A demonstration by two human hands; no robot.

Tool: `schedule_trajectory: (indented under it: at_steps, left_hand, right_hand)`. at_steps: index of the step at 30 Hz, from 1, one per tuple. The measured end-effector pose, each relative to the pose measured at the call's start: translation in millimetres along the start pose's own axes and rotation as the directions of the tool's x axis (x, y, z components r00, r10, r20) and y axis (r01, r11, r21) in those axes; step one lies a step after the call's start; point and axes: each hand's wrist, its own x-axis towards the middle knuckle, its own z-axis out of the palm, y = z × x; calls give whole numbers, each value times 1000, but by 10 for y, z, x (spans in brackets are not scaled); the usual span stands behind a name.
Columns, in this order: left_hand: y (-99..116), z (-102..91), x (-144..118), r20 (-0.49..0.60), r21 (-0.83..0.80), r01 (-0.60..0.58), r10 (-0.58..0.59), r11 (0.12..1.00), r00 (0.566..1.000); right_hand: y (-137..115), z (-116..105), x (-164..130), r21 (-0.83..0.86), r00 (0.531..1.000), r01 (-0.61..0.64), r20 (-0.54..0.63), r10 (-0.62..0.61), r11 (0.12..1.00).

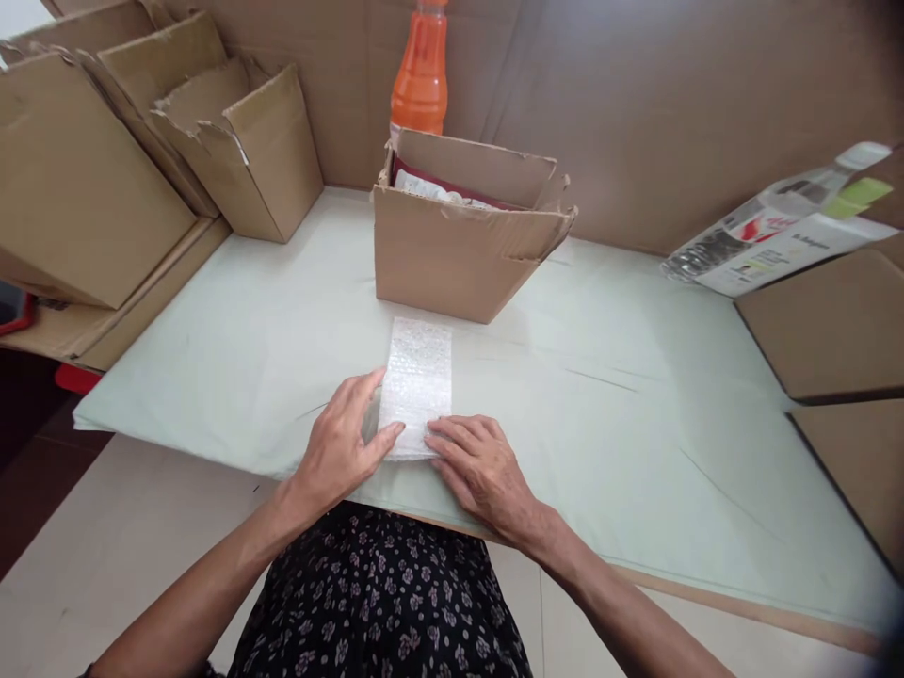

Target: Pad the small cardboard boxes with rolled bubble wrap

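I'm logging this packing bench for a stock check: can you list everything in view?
bubble wrap: one, clear white, near table edge
open box: one, brown, behind the wrap
orange bottle: one, behind the box
empty boxes: several, brown, far left
pouch: one, white printed, far right
flat cardboard: two, brown, right
table: one, pale green
left hand: on wrap's left edge
right hand: fingers on wrap's near end

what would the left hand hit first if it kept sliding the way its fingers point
Likely the bubble wrap: the left hand points up and right, its fingertips already on that sheet's near end.
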Motion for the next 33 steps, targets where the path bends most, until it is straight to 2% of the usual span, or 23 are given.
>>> schedule_trajectory:
  at_steps: [2, 4, 7, 9, 11, 12, 14, 17, 20, 24, 25, 27, 29, 31, 33]
  left_hand:
    - [27, -73, -113, 49, -17, -148, 149, 989, 988]
    - [42, -115, -191, 95, -16, -227, 227, 974, 969]
    - [32, -95, -180, 97, 12, -179, 177, 984, 979]
    - [2, -39, -102, 75, 48, -131, 127, 990, 989]
    - [-36, 26, -13, 45, 113, -127, 123, 985, 991]
    - [-53, 55, 22, 31, 152, -133, 130, 979, 991]
    - [-75, 91, 55, -6, 216, -149, 154, 965, 988]
    - [-69, 63, 5, -29, 207, -203, 214, 957, 976]
    - [-29, -40, -111, 52, 112, -267, 263, 957, 963]
    - [-7, -128, -170, 110, -15, -186, 187, 982, 976]
    - [-20, -123, -144, 101, -11, -161, 161, 987, 982]
    - [-64, -79, -47, 55, 48, -135, 133, 990, 990]
    - [-116, -17, 82, 10, 135, -119, 119, 984, 993]
    - [-150, 31, 189, -11, 196, -86, 90, 977, 996]
    - [-147, 46, 221, -37, 173, -28, 35, 985, 999]
  right_hand:
    - [-7, -4, 14, 72, 999, -49, -20, 50, 996]
    - [-18, -20, 24, 174, 994, -111, 4, 113, 978]
    - [-43, -55, 20, 247, 980, -192, -6, 200, 950]
    - [-61, -81, 9, 153, 971, -184, -128, 204, 971]
    - [-73, -98, 3, 0, 965, -134, -229, 131, 991]
    - [-72, -97, 9, -62, 971, -97, -225, 81, 993]
    - [-55, -72, 44, -131, 991, -30, -131, 12, 991]
    - [-4, -11, 141, -144, 1000, 15, -17, -18, 990]
    - [21, -11, 216, -23, 999, -39, 6, 39, 999]
    - [-3, -100, 198, 199, 981, -174, 125, 152, 964]
    - [-11, -115, 183, 188, 980, -188, 101, 171, 964]
    - [-29, -125, 161, 77, 985, -172, -21, 174, 982]
    - [-45, -106, 165, -67, 989, -118, -95, 112, 991]
    - [-42, -66, 204, -159, 999, -47, -31, 43, 986]
    - [-3, -15, 271, -183, 998, -7, 62, 19, 983]
